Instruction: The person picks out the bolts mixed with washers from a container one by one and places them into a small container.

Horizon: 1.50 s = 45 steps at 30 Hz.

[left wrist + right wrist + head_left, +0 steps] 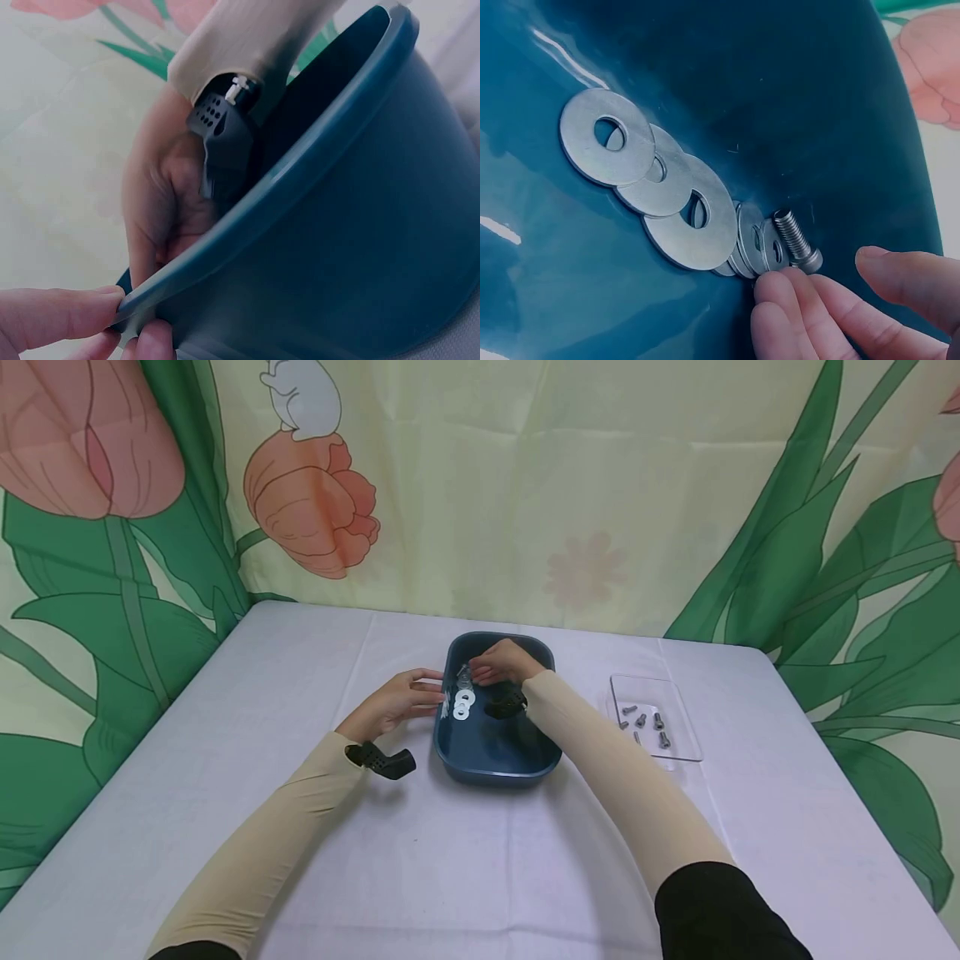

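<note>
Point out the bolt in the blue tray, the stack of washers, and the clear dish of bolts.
bolt [798,238], right wrist view, on its threaded shank.
washers [607,136], right wrist view, on the top washer's flat face.
clear dish [678,706], head view, on its bare right side.

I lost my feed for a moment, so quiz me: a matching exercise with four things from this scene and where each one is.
Things:
1. washers
2. left hand
3. loose bolts
4. right hand

Places:
A. on the clear tray
B. overlapping inside the blue tub
C. touching a bolt beside the washers
D. on the tub's outer rim

Pairs: 1-B, 2-D, 3-A, 4-C
</note>
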{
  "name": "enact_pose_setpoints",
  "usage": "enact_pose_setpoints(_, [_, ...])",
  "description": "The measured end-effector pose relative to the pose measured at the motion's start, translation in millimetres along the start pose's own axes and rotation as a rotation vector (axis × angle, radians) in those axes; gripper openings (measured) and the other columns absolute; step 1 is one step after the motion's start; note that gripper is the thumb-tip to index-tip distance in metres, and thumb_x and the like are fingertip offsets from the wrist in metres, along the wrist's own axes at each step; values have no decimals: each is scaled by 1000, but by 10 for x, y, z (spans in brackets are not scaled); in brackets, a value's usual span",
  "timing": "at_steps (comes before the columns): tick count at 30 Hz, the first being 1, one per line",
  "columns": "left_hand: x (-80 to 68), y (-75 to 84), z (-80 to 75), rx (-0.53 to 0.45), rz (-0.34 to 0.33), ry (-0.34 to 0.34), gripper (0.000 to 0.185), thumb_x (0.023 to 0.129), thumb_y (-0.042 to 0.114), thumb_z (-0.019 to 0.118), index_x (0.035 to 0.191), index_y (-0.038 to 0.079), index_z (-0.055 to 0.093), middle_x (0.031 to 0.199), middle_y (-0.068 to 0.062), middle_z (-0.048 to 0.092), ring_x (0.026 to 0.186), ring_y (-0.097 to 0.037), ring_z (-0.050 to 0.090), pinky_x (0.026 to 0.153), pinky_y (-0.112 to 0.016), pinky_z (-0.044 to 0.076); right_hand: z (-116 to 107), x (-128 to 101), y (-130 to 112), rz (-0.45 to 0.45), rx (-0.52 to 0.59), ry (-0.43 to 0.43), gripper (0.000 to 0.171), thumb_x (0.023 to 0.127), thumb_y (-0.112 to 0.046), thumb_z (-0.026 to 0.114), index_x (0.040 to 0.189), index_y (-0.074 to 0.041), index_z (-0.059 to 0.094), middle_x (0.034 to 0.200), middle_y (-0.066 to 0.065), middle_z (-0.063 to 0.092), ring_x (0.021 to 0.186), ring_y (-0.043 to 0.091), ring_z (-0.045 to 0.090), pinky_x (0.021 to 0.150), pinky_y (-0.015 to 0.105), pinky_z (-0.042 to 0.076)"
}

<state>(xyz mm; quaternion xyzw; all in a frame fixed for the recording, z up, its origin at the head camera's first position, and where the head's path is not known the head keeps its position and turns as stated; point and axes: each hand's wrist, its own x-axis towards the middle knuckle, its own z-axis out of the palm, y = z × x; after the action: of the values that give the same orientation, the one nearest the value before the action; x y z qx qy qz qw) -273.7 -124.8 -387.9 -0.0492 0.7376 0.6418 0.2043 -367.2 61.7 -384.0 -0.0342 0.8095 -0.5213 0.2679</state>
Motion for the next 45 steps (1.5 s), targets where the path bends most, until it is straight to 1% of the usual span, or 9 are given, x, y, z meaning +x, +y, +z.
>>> enact_pose_setpoints(3, [-21,11,1,-2,7,-7,52,92,1,55,140,4,37,136,-23,47,111,-22,56,100,-37,49,23,1,-22,9,2,2,29,91,-11,60,112,9,64,114,26,64,90,25,69,89,35,55])
enact_pose_setpoints(7, [-33,20,2,0,8,-9,52,92,1,55,140,4,37,136,-23,47,109,-20,57,100,-38,49,40,11,-73,31,-16,4,28,91,-10,60,111,9,64,110,25,66,82,22,69,87,33,56])
enact_pose_setpoints(16, [12,-11,1,6,19,-12,51,92,1,55,140,3,38,132,-22,50,99,-15,59,99,-38,49,60,93,-104,83,-63,18,26,90,-12,62,107,8,66,89,16,70,67,15,68,77,27,59])
enact_pose_setpoints(24, [19,-17,0,5,18,-9,51,91,0,56,139,4,39,129,-20,51,96,-13,59,99,-39,49,92,100,-156,118,-52,21,26,88,-9,64,108,8,65,78,10,67,63,14,66,71,25,59])
enact_pose_setpoints(28, [27,-23,-5,0,29,-17,50,92,-1,54,139,3,38,130,-21,51,96,-12,60,100,-39,49,105,87,-184,123,-36,20,25,89,-6,63,108,9,64,80,12,66,64,15,66,72,25,59])
enact_pose_setpoints(34, [33,-21,-12,1,15,-7,50,92,-1,55,139,4,39,131,-20,51,102,-16,59,99,-39,49,124,81,-201,136,-10,23,25,88,-6,63,109,9,64,86,14,68,68,17,67,73,26,59])
enact_pose_setpoints(38, [31,-20,-14,3,8,-1,50,92,-1,55,139,5,39,132,-20,50,105,-19,58,99,-39,49,135,108,-187,133,8,28,26,88,-5,64,110,8,64,95,18,69,74,19,69,76,28,59])
enact_pose_setpoints(42, [33,-22,-14,-3,3,5,50,91,-1,56,138,5,40,132,-20,50,106,-20,58,100,-39,49,157,135,-127,95,18,42,25,88,-5,63,110,8,65,105,21,68,84,22,70,81,29,58])
enact_pose_setpoints(45, [24,-22,-12,-3,4,6,50,91,-1,56,139,5,39,133,-20,50,108,-21,58,100,-39,48,174,144,-68,44,-5,57,23,88,-5,64,107,7,67,104,20,69,87,23,70,81,29,58])
